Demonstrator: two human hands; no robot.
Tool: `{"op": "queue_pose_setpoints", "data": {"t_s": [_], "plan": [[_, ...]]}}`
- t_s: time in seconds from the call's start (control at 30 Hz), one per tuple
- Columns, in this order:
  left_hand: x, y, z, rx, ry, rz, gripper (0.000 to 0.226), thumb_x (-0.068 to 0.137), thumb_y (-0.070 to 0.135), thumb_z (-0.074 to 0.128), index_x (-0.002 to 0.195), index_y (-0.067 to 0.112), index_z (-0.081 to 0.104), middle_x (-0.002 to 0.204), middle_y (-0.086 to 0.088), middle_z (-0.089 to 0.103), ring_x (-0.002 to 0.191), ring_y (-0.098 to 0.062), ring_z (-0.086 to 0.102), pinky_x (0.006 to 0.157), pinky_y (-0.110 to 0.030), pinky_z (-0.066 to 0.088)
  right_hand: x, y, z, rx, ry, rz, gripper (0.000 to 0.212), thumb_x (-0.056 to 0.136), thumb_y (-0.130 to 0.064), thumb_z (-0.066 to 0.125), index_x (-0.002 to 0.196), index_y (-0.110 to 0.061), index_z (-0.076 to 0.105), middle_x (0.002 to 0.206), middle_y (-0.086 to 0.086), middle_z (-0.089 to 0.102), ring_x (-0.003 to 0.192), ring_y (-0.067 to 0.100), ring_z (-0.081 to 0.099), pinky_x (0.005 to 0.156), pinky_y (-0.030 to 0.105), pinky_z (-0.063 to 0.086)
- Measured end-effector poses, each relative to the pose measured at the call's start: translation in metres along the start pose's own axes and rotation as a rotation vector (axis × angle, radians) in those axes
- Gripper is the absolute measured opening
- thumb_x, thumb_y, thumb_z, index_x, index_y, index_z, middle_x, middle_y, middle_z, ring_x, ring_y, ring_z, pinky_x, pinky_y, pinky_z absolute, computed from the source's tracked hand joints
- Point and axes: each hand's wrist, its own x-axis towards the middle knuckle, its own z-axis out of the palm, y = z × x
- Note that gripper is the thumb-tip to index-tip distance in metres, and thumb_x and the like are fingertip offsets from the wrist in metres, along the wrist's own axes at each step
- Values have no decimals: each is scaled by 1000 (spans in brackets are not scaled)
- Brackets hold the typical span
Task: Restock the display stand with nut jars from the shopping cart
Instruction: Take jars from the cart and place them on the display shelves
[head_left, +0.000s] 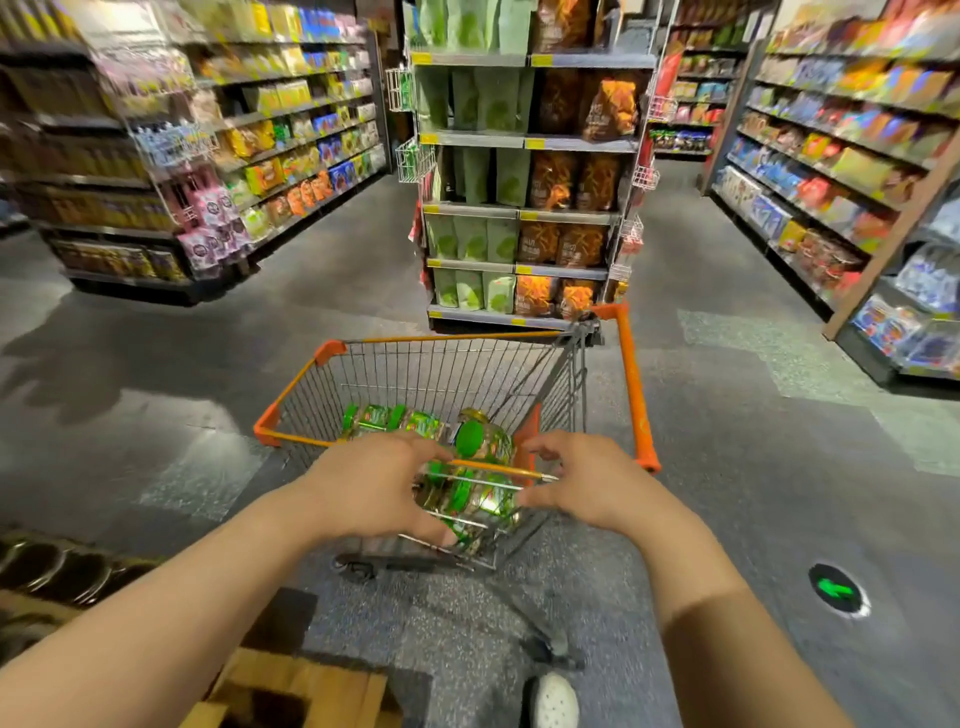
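Note:
A wire shopping cart (631, 374) with orange trim stands just in front of me. Several nut jars with green lids lie in its basket: a row at the back (395, 418), one tilted jar (485, 439), and one nearest me (475, 501). My left hand (371, 486) and my right hand (589, 486) reach over the cart's near end, fingers spread and curved on either side of the nearest jar. Cart wires cross that jar, and I cannot tell whether either hand touches it. A wooden display stand (311, 683) shows at the bottom left.
Dark round jar tops (47, 569) sit on the stand at the lower left. An end shelf of green and orange snack bags (519, 234) faces the cart. Stocked aisles run off left and right. A green arrow marker (836, 590) is on the floor; my shoe (556, 701) is below.

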Motion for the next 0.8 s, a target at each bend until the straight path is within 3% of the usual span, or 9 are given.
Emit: {"op": "queue_pose_setpoints", "data": {"t_s": [0.1, 0.37, 0.57, 0.8], "plan": [[54, -5, -12, -17, -7, -57, 103, 57, 84, 69, 147, 44, 41, 149, 11, 50, 132, -16, 52, 103, -42, 49, 54, 22, -24, 47, -26, -19, 73, 82, -45, 82, 146, -29, 52, 149, -1, 54, 130, 19, 55, 104, 30, 44], [181, -14, -26, -167, 50, -209, 91, 66, 81, 70, 145, 43, 46, 149, 11, 53, 132, -15, 54, 105, -36, 47, 173, 84, -79, 88, -47, -57, 61, 88, -46, 76, 142, -27, 55, 142, 1, 59, 123, 17, 59, 95, 22, 42], [247, -38, -7, -260, 36, -357, 94, 68, 82, 69, 148, 39, 45, 145, 5, 58, 134, -23, 52, 103, -40, 48, 242, 124, -69, 194, -99, 2, 63, 91, -47, 72, 145, -20, 53, 145, 4, 56, 129, 18, 55, 98, 25, 42], [330, -104, 21, -335, -38, -371, 91, 73, 75, 72, 148, 29, 48, 143, -1, 59, 124, -22, 60, 98, -32, 50, 326, 131, -44, 235, -126, 140, 63, 92, -52, 68, 145, -23, 53, 144, 5, 58, 130, 21, 56, 103, 25, 42]]}}
